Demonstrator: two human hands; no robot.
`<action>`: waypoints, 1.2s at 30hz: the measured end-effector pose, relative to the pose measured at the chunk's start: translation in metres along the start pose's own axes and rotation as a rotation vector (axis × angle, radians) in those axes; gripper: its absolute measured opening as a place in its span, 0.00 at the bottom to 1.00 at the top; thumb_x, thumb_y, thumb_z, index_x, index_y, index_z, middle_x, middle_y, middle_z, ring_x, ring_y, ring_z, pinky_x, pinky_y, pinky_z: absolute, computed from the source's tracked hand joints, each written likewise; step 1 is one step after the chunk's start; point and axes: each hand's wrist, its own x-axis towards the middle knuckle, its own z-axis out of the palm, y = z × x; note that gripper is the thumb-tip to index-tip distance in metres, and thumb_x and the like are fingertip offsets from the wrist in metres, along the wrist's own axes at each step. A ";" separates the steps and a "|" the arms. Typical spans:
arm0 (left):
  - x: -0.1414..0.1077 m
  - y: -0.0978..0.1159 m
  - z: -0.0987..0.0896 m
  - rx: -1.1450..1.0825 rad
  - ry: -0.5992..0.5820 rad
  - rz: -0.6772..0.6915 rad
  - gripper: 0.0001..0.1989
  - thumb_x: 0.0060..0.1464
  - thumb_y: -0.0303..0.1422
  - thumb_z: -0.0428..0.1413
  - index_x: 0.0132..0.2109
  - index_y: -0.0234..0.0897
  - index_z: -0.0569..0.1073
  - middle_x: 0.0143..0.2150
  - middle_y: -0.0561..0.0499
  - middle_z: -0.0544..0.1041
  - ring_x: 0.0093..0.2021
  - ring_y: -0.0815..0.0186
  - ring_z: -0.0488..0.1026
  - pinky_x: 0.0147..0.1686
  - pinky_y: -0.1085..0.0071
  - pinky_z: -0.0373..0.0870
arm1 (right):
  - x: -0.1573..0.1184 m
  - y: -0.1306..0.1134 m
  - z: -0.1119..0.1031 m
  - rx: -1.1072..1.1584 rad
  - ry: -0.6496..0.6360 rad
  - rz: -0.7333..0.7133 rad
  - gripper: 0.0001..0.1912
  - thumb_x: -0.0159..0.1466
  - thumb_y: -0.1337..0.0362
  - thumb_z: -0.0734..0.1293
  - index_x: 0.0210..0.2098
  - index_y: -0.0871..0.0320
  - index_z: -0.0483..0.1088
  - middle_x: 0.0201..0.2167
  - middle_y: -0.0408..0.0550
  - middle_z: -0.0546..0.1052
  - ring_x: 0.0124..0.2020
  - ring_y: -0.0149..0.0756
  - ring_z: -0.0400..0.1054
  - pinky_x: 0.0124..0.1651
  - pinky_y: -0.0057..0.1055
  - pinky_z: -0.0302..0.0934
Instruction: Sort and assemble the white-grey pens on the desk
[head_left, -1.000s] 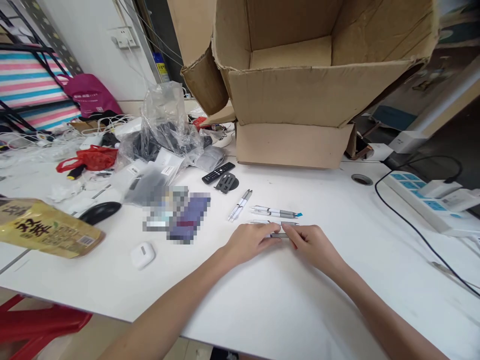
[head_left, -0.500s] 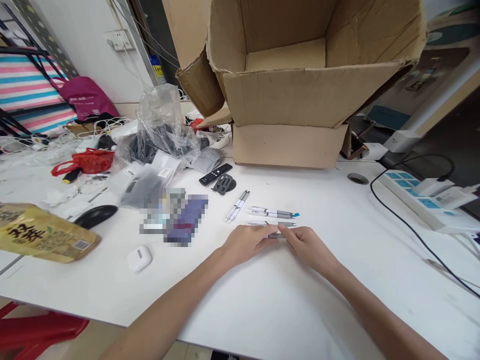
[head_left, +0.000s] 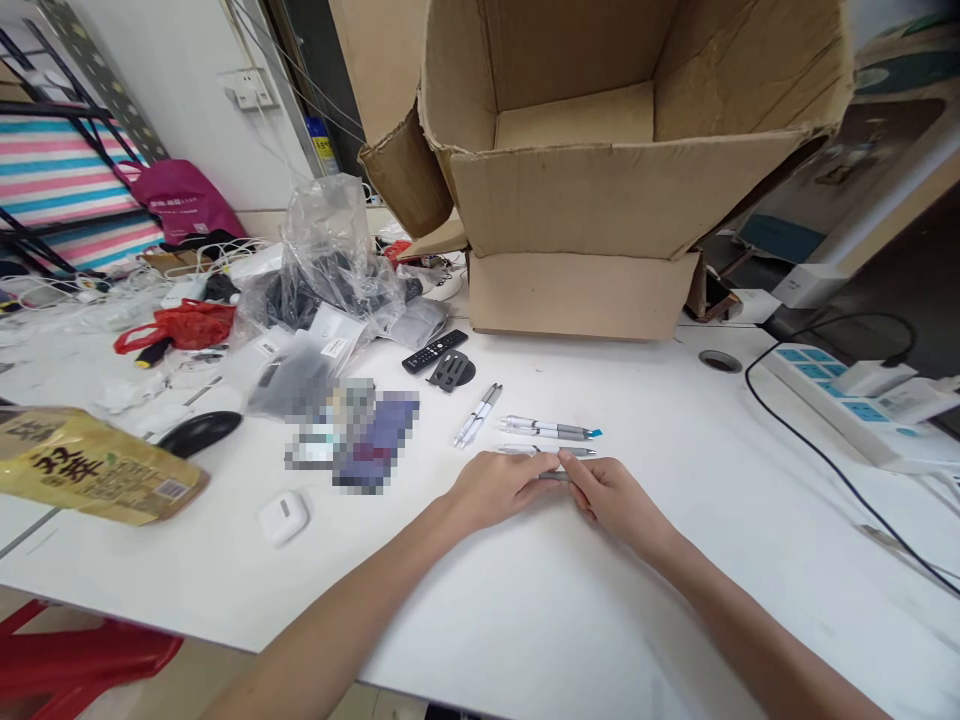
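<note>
Pinching a grey pen (head_left: pixel 553 476) (slim, metallic) between hands (head_left: pixel 495 490).

light: bright, even | shadows: faint | glare: on white desk (head_left: pixel 675 610) | edges: wide-angle bowing | mosaic patch (head_left: pixel 352 435): pixelated

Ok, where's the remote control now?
In the head view, the black remote lies on the white desk, just front-left of the cardboard box, beside a dark holder.

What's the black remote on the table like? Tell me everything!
The remote control is a long, thin bar of black plastic-looking stuff with small buttons on top, too tiny to read. It lies flat and slanted on the white table, in front of the cardboard box, beside a dark grey piece. No hand touches it.
</note>
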 end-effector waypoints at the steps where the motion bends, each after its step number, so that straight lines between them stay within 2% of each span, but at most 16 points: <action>1: 0.000 -0.001 -0.001 0.016 0.007 -0.005 0.13 0.65 0.44 0.42 0.49 0.48 0.67 0.38 0.56 0.80 0.33 0.66 0.76 0.27 0.74 0.63 | 0.000 0.000 -0.001 -0.006 0.001 -0.030 0.28 0.68 0.45 0.52 0.18 0.56 0.57 0.13 0.38 0.59 0.17 0.28 0.52 0.24 0.28 0.50; 3: 0.001 -0.003 -0.004 0.039 0.013 -0.026 0.15 0.67 0.42 0.39 0.45 0.47 0.68 0.35 0.56 0.80 0.31 0.67 0.76 0.27 0.74 0.62 | 0.001 0.000 -0.003 -0.041 0.029 -0.128 0.23 0.68 0.47 0.54 0.27 0.55 0.65 0.19 0.39 0.67 0.22 0.31 0.59 0.27 0.28 0.54; 5: 0.001 -0.003 -0.005 0.058 0.017 -0.035 0.16 0.67 0.42 0.38 0.43 0.46 0.68 0.33 0.56 0.79 0.30 0.67 0.75 0.26 0.74 0.61 | 0.002 0.000 -0.004 -0.098 0.058 -0.231 0.18 0.68 0.49 0.55 0.34 0.54 0.67 0.26 0.41 0.71 0.27 0.33 0.62 0.29 0.28 0.55; 6: 0.001 -0.003 -0.005 0.070 0.019 -0.035 0.17 0.67 0.42 0.37 0.43 0.46 0.68 0.33 0.56 0.79 0.30 0.67 0.75 0.25 0.74 0.60 | 0.002 0.001 -0.004 -0.130 0.065 -0.265 0.17 0.69 0.50 0.55 0.35 0.54 0.66 0.28 0.42 0.71 0.28 0.33 0.62 0.29 0.29 0.54; 10: 0.001 -0.002 0.002 0.107 0.024 -0.046 0.17 0.67 0.43 0.37 0.43 0.45 0.68 0.32 0.54 0.79 0.28 0.65 0.75 0.23 0.74 0.59 | 0.003 0.004 -0.003 -0.204 0.101 -0.287 0.19 0.70 0.52 0.53 0.29 0.54 0.61 0.24 0.41 0.64 0.25 0.32 0.55 0.27 0.29 0.49; 16: 0.001 0.001 0.012 0.146 0.065 -0.032 0.18 0.67 0.42 0.36 0.44 0.43 0.67 0.32 0.51 0.80 0.27 0.64 0.76 0.22 0.73 0.60 | 0.004 0.005 -0.003 -0.168 0.124 -0.238 0.22 0.69 0.50 0.52 0.23 0.54 0.51 0.21 0.39 0.55 0.23 0.31 0.48 0.26 0.29 0.45; 19: 0.000 0.001 0.009 0.149 0.078 -0.015 0.18 0.67 0.42 0.36 0.45 0.43 0.68 0.33 0.51 0.80 0.29 0.65 0.76 0.23 0.72 0.62 | 0.004 0.006 -0.003 -0.165 0.124 -0.219 0.22 0.69 0.49 0.53 0.23 0.54 0.51 0.20 0.38 0.55 0.23 0.31 0.48 0.26 0.29 0.45; 22: -0.001 -0.001 0.003 0.162 0.091 -0.008 0.17 0.67 0.41 0.37 0.44 0.44 0.70 0.33 0.52 0.79 0.32 0.65 0.76 0.26 0.72 0.64 | 0.005 0.007 -0.005 -0.208 0.096 -0.225 0.21 0.69 0.49 0.53 0.24 0.54 0.55 0.21 0.39 0.58 0.23 0.32 0.50 0.26 0.29 0.47; 26: 0.002 -0.009 -0.012 0.209 0.147 -0.030 0.16 0.67 0.40 0.40 0.45 0.43 0.72 0.34 0.51 0.79 0.37 0.64 0.75 0.33 0.70 0.67 | 0.007 0.009 -0.007 -0.294 0.066 -0.268 0.17 0.69 0.53 0.55 0.28 0.53 0.62 0.25 0.41 0.68 0.26 0.34 0.60 0.30 0.30 0.54; 31: -0.002 -0.023 -0.054 0.296 0.272 -0.133 0.15 0.66 0.35 0.43 0.42 0.39 0.74 0.38 0.49 0.77 0.41 0.63 0.72 0.46 0.66 0.67 | 0.009 0.013 -0.006 -0.394 0.066 -0.329 0.15 0.70 0.56 0.55 0.32 0.53 0.68 0.33 0.45 0.74 0.34 0.38 0.68 0.36 0.35 0.62; 33: -0.019 -0.028 -0.071 0.290 0.402 -0.248 0.14 0.65 0.36 0.44 0.45 0.41 0.74 0.42 0.49 0.76 0.44 0.63 0.71 0.49 0.64 0.66 | 0.009 0.015 -0.004 -0.449 0.071 -0.380 0.14 0.70 0.56 0.55 0.34 0.52 0.69 0.36 0.47 0.74 0.38 0.40 0.69 0.38 0.36 0.63; 36: -0.066 -0.039 -0.081 0.321 0.638 -0.483 0.13 0.63 0.36 0.46 0.48 0.45 0.73 0.45 0.49 0.75 0.48 0.60 0.69 0.52 0.60 0.66 | 0.009 0.019 -0.001 -0.520 0.085 -0.424 0.12 0.70 0.57 0.56 0.37 0.51 0.69 0.38 0.47 0.74 0.41 0.41 0.69 0.39 0.36 0.64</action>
